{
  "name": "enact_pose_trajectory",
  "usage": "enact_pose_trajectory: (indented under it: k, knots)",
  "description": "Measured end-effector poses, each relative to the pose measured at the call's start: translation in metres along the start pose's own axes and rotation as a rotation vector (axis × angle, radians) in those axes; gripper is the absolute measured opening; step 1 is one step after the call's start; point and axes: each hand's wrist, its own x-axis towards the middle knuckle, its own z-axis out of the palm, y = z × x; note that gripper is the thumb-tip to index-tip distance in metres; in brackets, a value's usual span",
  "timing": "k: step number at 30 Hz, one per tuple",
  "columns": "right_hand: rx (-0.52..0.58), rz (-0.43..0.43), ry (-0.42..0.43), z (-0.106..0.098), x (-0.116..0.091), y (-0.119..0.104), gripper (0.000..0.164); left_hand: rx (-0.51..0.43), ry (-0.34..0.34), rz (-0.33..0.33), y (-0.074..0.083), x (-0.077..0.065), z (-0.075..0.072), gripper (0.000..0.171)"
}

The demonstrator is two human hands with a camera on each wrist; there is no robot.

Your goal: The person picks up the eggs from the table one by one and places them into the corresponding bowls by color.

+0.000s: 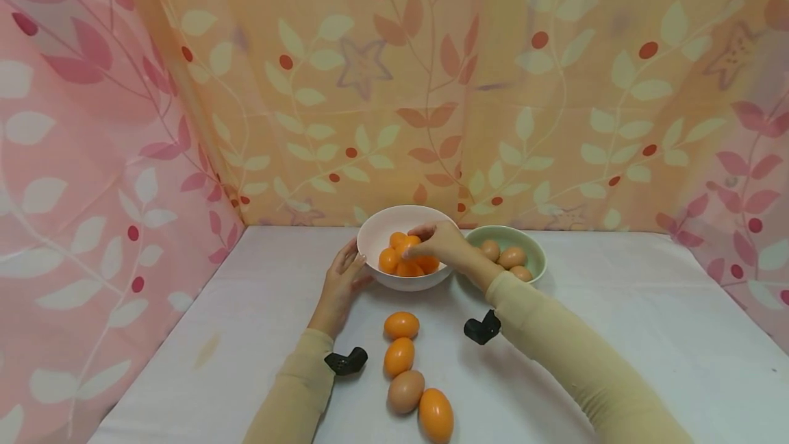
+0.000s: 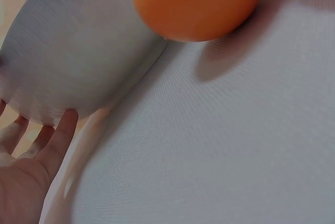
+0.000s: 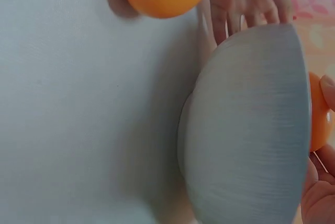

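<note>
Inside the large white bowl point(image 1: 407, 284) lie several orange eggs point(image 1: 388, 260). My right hand point(image 1: 445, 244) reaches over the bowl's right side and pinches one orange egg point(image 3: 320, 114) between thumb and fingers, just above the others. My left hand point(image 1: 340, 286) rests against the bowl's left side; its fingers lie fairly straight along the outer wall in the left wrist view. Nearer me on the table, an orange egg point(image 1: 401, 325), a second orange egg point(image 1: 399, 357), a brown egg point(image 1: 406, 392) and another orange egg point(image 1: 436, 415) form a loose row.
A smaller green bowl point(image 1: 535, 252) with several brown eggs point(image 1: 512, 257) stands right of the white bowl, partly behind my right forearm. White cloth covers the table point(image 1: 259, 307). A patterned curtain point(image 1: 394, 88) hangs along the table's back edge and sides.
</note>
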Motion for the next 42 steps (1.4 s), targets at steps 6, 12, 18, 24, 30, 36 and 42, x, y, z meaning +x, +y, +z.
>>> enact_pose_trajectory:
  k: [6,12,18,24,30,36,42]
  knots:
    - [0.011,0.026,0.057,0.005,0.014,0.008,0.047,0.017,0.004,0.006,0.0,0.0,0.001,0.055]
    - [0.01,0.029,0.088,0.009,0.023,0.012,0.046,0.028,0.005,0.001,0.0,0.0,0.001,0.055]
    - [-0.019,0.024,0.082,0.012,0.028,0.014,0.048,0.032,0.002,0.001,-0.001,0.0,0.0,0.055]
    - [-0.08,-0.01,0.076,0.014,0.032,0.018,0.048,0.032,-0.002,0.01,-0.001,0.001,-0.001,0.055]
    - [-0.084,0.005,0.08,0.015,0.032,0.018,0.047,0.019,-0.008,0.005,-0.001,0.0,0.0,0.056]
    - [-0.086,0.006,0.067,0.016,0.031,0.016,0.051,0.013,-0.004,0.005,0.0,0.0,0.0,0.054]
    - [-0.12,0.002,0.064,0.016,0.031,0.016,0.052,0.011,-0.009,-0.004,0.0,0.002,-0.001,0.056]
